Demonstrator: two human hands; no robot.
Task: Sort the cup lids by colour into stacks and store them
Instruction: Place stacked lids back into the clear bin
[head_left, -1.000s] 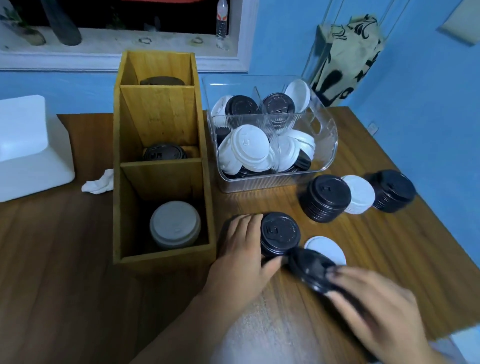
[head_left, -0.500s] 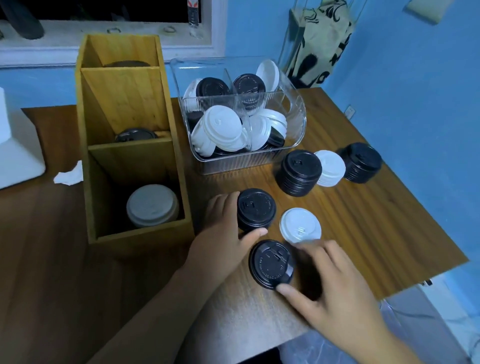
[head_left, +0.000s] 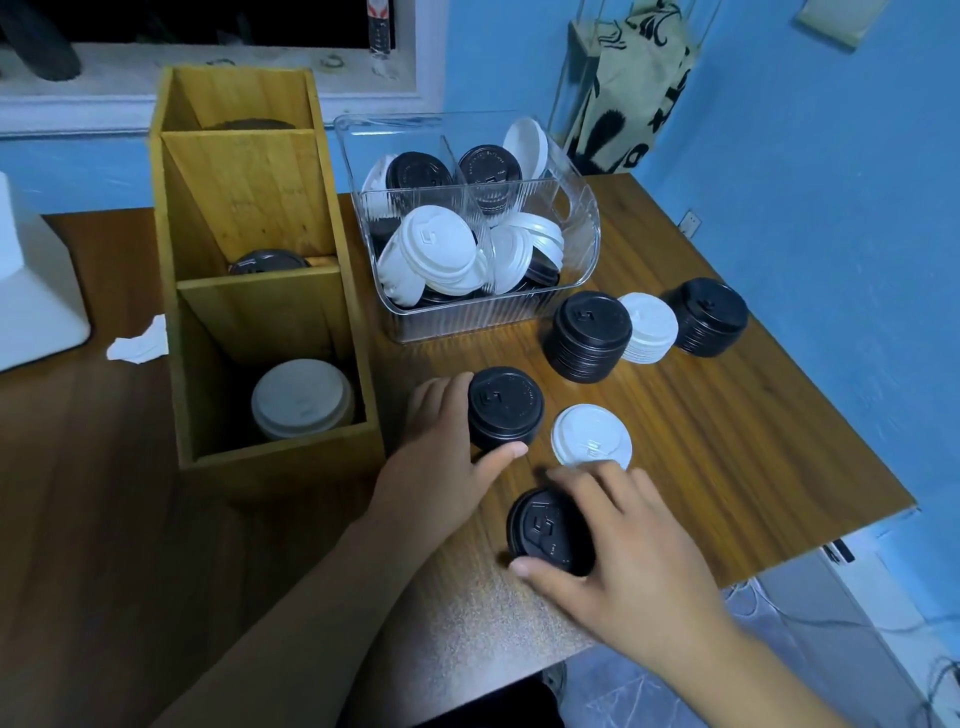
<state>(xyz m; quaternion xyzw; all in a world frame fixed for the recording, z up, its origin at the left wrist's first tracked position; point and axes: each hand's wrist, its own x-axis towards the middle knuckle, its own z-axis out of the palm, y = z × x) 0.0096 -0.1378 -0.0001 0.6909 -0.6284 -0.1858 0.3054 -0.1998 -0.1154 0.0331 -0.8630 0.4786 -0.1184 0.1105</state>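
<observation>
Since a second ago the loose black lid (head_left: 545, 527) has dropped from its tilt against the small black stack (head_left: 506, 410). It now lies flat on the counter (head_left: 737, 447), forward and to the right of the wooden rack (head_left: 260, 312). The right hand (head_left: 628, 551) is curled over it, thumb hooked at the near rim and fingers over the far side. The left hand (head_left: 441, 467) cups the small black stack just right of the rack's front compartment, fingers behind and thumb in front. I'd guess the lid was set down for a better grip before it tops that stack. A single white lid (head_left: 592, 434) lies further right of the rack, beside the right hand's fingertips.
</observation>
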